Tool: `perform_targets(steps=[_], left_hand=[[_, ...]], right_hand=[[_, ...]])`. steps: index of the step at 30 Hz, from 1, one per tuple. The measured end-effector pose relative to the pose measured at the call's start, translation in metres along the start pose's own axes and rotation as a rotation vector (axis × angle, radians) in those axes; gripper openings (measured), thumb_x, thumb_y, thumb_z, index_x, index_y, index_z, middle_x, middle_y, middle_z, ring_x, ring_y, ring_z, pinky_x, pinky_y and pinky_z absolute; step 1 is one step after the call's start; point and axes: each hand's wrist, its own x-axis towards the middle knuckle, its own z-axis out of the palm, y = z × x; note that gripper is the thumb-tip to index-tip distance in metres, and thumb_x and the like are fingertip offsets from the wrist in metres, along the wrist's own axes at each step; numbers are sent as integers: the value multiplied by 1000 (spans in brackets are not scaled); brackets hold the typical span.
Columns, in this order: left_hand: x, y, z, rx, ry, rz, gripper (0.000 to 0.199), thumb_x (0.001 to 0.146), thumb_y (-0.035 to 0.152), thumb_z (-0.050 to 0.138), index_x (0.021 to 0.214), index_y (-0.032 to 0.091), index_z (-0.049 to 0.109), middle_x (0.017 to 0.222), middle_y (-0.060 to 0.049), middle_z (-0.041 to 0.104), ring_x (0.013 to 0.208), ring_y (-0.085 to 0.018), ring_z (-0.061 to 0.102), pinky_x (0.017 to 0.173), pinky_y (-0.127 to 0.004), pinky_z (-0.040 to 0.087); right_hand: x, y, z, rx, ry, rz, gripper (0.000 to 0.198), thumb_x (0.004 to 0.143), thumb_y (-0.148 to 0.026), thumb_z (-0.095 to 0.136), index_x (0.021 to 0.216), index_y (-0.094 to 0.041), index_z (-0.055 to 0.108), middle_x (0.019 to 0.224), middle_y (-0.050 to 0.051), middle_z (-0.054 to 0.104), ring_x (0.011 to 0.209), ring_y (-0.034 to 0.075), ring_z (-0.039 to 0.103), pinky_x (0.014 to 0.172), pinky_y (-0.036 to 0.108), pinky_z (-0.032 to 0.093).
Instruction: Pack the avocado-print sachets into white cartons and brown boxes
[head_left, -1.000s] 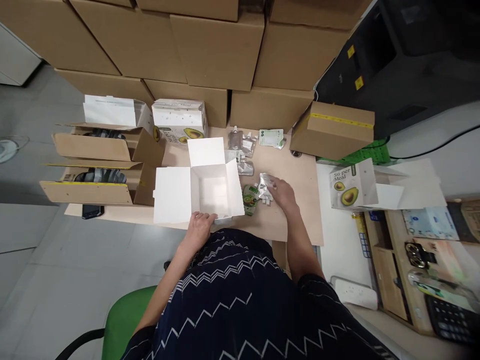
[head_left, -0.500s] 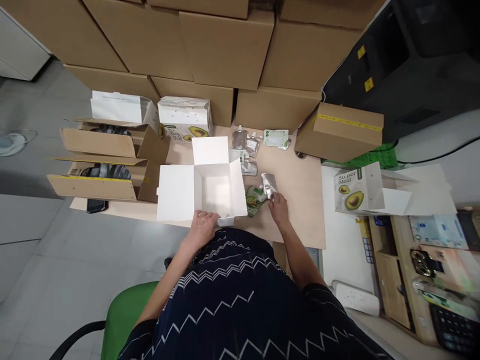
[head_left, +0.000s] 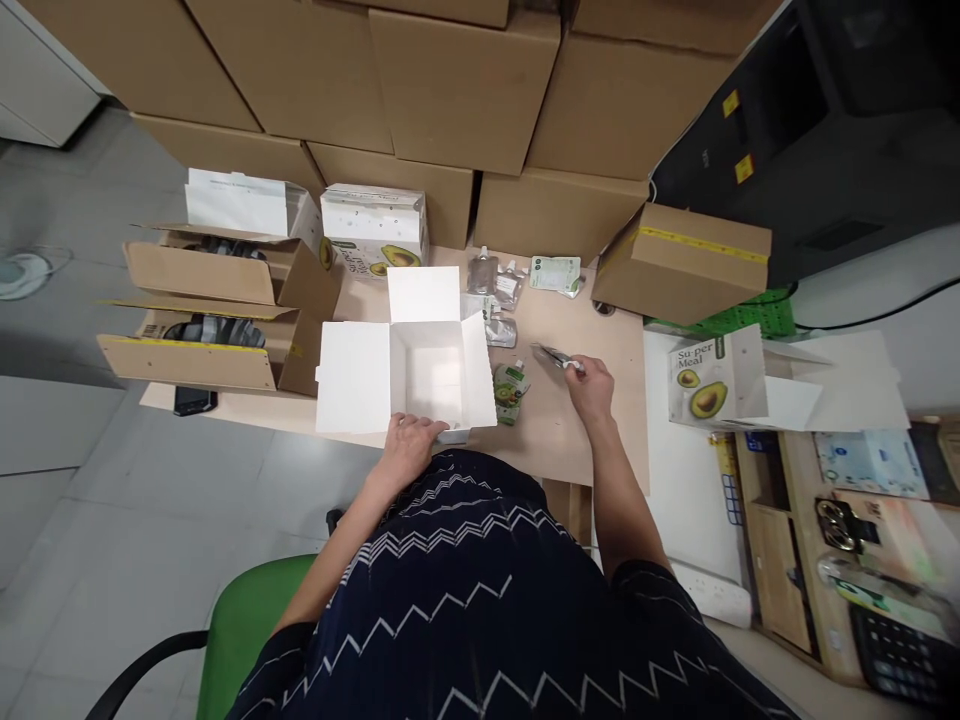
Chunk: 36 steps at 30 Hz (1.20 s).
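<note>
An open white box (head_left: 354,378) stands before me with its flaps folded outward. My left hand (head_left: 411,443) is closed over the box's near edge, gripping it. Pinched in my right hand (head_left: 592,386) is a silver spouted pouch (head_left: 553,353), held by one end and seen nearly edge-on above the table. Between the box and that hand lies a green printed spouted pouch (head_left: 510,391). Behind it are several more pouches: a silver one (head_left: 501,332), two upright-lying silver ones near the back, and a pale green one (head_left: 556,273).
Two open brown cartons (head_left: 187,360) with dark pouches stand at the left, beside a phone (head_left: 195,401). Avocado-printed boxes (head_left: 375,235) sit behind and at the right (head_left: 709,380). Stacked cartons (head_left: 465,90) wall the back; a taped brown carton (head_left: 682,262) stands back right.
My right hand has moved right and slightly up, lifting and turning the silver pouch away from the green one. My left hand stays on the box edge.
</note>
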Motion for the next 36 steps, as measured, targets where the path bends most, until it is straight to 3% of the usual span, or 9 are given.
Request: perform_targets(steps=[4, 7, 11, 14, 17, 21, 25, 30, 36], left_hand=[[1, 2, 2, -41, 19, -15, 37, 93, 11, 44, 112, 29, 70, 99, -8, 76, 89, -26, 67, 90, -45, 36], [1, 3, 1, -27, -8, -17, 38, 90, 5, 43, 110, 26, 69, 95, -8, 75, 87, -25, 66, 88, -43, 37], [1, 4, 0, 20, -27, -30, 31, 90, 4, 43, 103, 20, 66, 90, -9, 73, 86, -26, 65, 86, -42, 37], [0, 4, 0, 29, -26, -22, 25, 90, 6, 45, 97, 19, 66, 89, -9, 71, 84, -25, 64, 84, -40, 38], [-1, 5, 1, 54, 2, -31, 25, 91, 8, 45, 97, 21, 66, 95, -10, 69, 89, -25, 63, 81, -39, 39], [-3, 7, 4, 53, 46, -43, 26, 92, 9, 45, 98, 20, 67, 95, -11, 68, 95, -28, 61, 82, -41, 40], [-6, 8, 9, 27, 76, -44, 28, 91, 6, 42, 99, 17, 66, 96, -12, 68, 93, -28, 60, 87, -43, 40], [-9, 6, 16, 39, 131, -77, 25, 94, 12, 44, 105, 19, 65, 103, -13, 65, 95, -28, 59, 90, -44, 42], [-11, 2, 24, -43, 257, -128, 26, 95, 17, 47, 118, 16, 58, 116, -16, 62, 108, -29, 58, 97, -44, 45]], right_hand=[[-10, -47, -52, 173, 143, -149, 28, 87, -30, 53, 101, -17, 74, 102, 11, 71, 74, 17, 63, 76, 32, 55], [-28, -90, -94, 368, 220, -340, 24, 90, -33, 56, 102, -21, 72, 98, 6, 70, 74, 15, 61, 67, 30, 52], [-48, -154, -121, 471, 24, -545, 23, 93, -31, 53, 107, -24, 71, 98, 3, 68, 76, 15, 60, 66, 29, 49], [-51, -194, -100, 326, -309, -674, 26, 95, -28, 49, 106, -23, 72, 99, 4, 68, 77, 14, 59, 70, 29, 46], [-48, -218, -53, 58, -618, -754, 26, 93, -25, 48, 97, -18, 72, 96, 8, 68, 80, 16, 59, 72, 29, 40], [-45, -232, 8, -218, -888, -774, 24, 87, -20, 50, 91, -14, 73, 97, 12, 72, 83, 20, 60, 67, 28, 34], [-42, -234, 41, -326, -1104, -765, 27, 85, -16, 50, 93, -12, 76, 100, 13, 75, 86, 20, 62, 64, 27, 34], [-39, -231, 53, -365, -1153, -865, 30, 88, -16, 48, 91, -9, 77, 96, 14, 76, 81, 19, 62, 64, 27, 34], [-43, -225, 48, -363, -1145, -882, 32, 95, -21, 47, 104, -8, 75, 112, 18, 73, 95, 23, 66, 69, 27, 38]])
